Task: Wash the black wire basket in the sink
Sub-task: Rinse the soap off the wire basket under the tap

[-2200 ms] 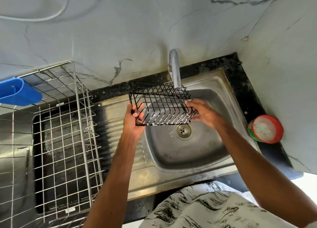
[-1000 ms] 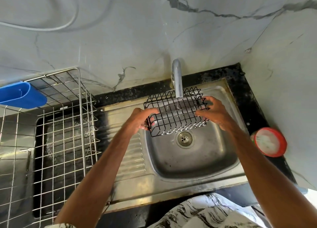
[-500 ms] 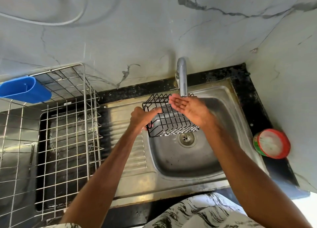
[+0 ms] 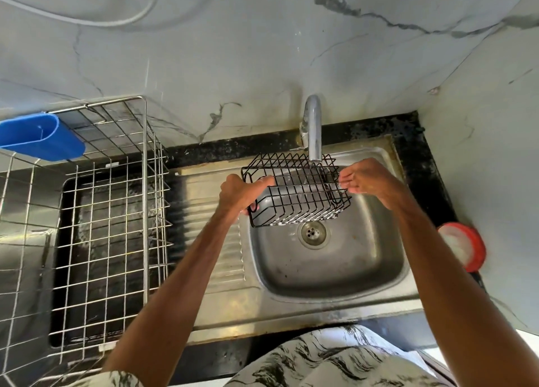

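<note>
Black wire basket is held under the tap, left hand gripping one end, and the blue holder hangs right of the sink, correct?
No. In the head view the blue holder hangs left of the sink, on the steel rack. The left hand does grip one end of the black wire basket under the tap.
</note>
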